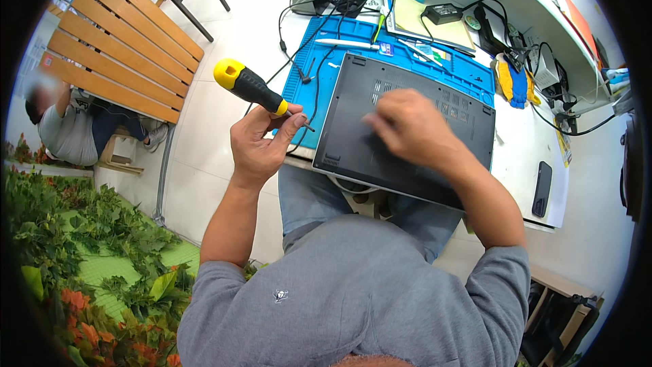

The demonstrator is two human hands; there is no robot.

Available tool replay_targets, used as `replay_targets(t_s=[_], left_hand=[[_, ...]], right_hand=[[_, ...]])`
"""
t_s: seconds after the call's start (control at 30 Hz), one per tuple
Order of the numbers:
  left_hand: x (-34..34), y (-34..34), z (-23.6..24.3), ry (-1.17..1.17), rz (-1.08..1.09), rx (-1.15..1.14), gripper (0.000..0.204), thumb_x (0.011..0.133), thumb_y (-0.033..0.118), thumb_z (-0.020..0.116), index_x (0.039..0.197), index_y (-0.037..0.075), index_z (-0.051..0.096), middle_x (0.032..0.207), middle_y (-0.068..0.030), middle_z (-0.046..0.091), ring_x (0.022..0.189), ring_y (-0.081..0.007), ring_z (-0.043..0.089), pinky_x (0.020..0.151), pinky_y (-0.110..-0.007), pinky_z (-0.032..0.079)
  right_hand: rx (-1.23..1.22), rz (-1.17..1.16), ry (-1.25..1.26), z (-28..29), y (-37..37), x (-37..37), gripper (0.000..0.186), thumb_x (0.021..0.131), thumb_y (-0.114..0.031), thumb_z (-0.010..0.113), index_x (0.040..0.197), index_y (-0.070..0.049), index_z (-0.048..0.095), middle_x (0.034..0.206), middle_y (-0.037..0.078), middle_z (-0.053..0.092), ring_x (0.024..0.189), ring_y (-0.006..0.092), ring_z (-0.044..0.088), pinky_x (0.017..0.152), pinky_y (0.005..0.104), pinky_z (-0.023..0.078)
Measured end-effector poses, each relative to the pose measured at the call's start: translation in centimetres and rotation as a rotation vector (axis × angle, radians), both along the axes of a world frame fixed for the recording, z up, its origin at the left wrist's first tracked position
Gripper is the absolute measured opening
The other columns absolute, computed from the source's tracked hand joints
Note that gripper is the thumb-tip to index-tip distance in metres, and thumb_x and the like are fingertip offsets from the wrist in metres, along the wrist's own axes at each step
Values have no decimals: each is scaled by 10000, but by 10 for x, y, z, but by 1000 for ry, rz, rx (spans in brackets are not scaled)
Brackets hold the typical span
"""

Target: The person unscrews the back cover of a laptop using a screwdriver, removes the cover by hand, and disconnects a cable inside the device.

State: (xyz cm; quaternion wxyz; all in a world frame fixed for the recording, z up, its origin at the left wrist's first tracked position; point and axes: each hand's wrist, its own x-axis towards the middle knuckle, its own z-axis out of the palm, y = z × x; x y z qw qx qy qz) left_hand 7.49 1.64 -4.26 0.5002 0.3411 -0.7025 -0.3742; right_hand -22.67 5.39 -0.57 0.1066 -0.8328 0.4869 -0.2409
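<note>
A black laptop lies bottom side up at the desk's front edge, its vent slots and rubber feet showing. In my left hand, beside the laptop's left edge, is a screwdriver with a yellow and black handle. The handle points up and to the left, and the short shaft passes between my fingertips. My right hand is over the laptop's bottom cover, with fingers curled and blurred by motion. Whether it touches the cover or holds anything small I cannot tell.
Under the laptop is a blue work mat. Cables, a notepad and a power adapter crowd the back. A phone lies at the right. Left of the desk, a person sits near a slatted wooden table.
</note>
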Motion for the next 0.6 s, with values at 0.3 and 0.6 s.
replay_targets(t_s=[0.3, 0.6], left_hand=[[-32, -43, 1, -74, -34, -66, 167, 1008, 40, 807, 1148, -30, 749, 930, -103, 803, 884, -184, 810, 781, -276, 632], [-48, -61, -2, -161, -28, -67, 161, 998, -17, 792, 1151, -44, 747, 975, -136, 810, 903, -194, 814, 812, -287, 647]], right_hand=[[-97, -575, -17, -13, -7, -195, 74, 975, -41, 751, 1013, 21, 736, 962, 149, 722, 858, 301, 710, 815, 387, 564], [21, -627, -52, -18, -13, -223, 96, 969, -1, 749, 1052, 34, 779, 961, 146, 744, 857, 265, 746, 786, 369, 578]])
